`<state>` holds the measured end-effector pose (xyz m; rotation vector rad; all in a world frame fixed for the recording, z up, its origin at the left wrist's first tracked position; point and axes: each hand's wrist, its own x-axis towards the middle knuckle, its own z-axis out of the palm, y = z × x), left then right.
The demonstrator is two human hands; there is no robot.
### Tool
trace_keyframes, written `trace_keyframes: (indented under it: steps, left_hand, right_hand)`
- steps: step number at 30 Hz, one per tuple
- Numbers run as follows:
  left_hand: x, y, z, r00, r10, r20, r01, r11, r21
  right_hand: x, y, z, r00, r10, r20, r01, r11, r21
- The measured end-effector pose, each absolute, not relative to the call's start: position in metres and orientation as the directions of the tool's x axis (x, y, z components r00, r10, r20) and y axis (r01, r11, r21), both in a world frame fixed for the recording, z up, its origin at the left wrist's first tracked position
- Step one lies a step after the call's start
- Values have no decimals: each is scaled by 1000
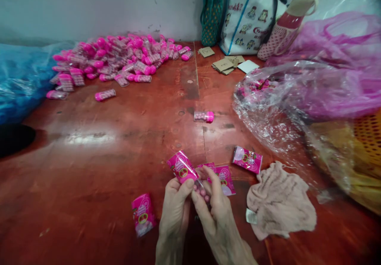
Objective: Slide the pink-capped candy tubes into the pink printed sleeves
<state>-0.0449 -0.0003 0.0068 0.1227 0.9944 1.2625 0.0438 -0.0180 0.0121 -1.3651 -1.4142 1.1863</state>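
My left hand [175, 201] is closed on a pink printed sleeve [181, 166], its thumb lying along the sleeve's lower end. A clear tube of pink candy balls [201, 190] sits partly inside that sleeve, and my right hand [214, 201] grips the part that sticks out. Just behind my right hand lie flat pink sleeves [225, 179]. To the left, a sleeved tube [143, 215] rests on the red surface. A stack of pink sleeves [247, 159] lies to the right. Farther off is a loose candy tube [203, 116] with a pink cap.
A large heap of pink-capped tubes [119, 58] lies along the wall. A crumpled cloth [281, 203] is at my right, beside clear plastic wrap [268, 114] and a pink bag [342, 66]. Cardboard pieces [223, 65] lie before a white tote bag [248, 19]. Blue plastic [24, 82] is at left.
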Motion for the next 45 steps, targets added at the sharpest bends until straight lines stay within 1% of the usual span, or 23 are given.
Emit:
trace_keyframes:
  steps: [3, 6, 9, 12, 16, 19, 21, 26, 32, 34, 37, 40, 42, 45]
  left_hand:
    - [-43, 0, 6, -78, 831, -550, -744, 319, 587]
    - [-42, 0, 6, -77, 831, -551, -731, 328, 598]
    - [-40, 0, 6, -59, 837, -544, -715, 345, 608]
    - [-40, 0, 7, -68, 844, -533, -716, 330, 615]
    - [-42, -2, 10, -156, 839, -521, -733, 256, 631]
    - [-43, -1, 10, -206, 834, -512, -740, 210, 639]
    - [-44, -1, 9, -212, 830, -516, -749, 201, 632]
    - [-42, -1, 7, -168, 810, -561, -759, 257, 598]
    - [-38, -2, 10, -150, 813, -563, -733, 291, 615]
    - [-37, -2, 10, -156, 805, -572, -752, 279, 597]
    - [-38, -4, 9, -150, 806, -572, -786, 254, 564]
    - [-38, -6, 8, -138, 819, -557, -793, 246, 557]
    - [-38, -6, 7, -131, 822, -554, -785, 255, 565]
    - [-38, -5, 8, -131, 815, -565, -765, 279, 580]
  right_hand:
    - [46, -14, 13, -101, 993, -52, 228, -28, -973]
    - [47, -12, 13, -128, 990, -51, 241, -19, -970]
    - [46, -12, 11, -76, 994, -73, 255, -52, -966]
    - [44, -11, 8, -16, 993, -113, 191, -108, -976]
    - [44, -10, 5, -32, 982, -187, 50, -185, -981]
    - [42, -12, 5, -39, 983, -180, 2, -180, -984]
    - [39, -13, 5, -34, 985, -171, -23, -172, -985]
    - [37, -14, 5, -1, 986, -169, -103, -168, -980]
    - [39, -17, 5, 44, 960, -278, -95, -273, -957]
    - [38, -18, 4, 55, 964, -261, -83, -256, -963]
    - [36, -20, 3, 71, 981, -181, 8, -182, -983]
    - [35, -20, 5, 68, 989, -128, 83, -133, -988]
    - [36, -20, 7, 88, 987, -136, 86, -144, -986]
    - [34, -18, 8, 121, 974, -193, 46, -200, -979]
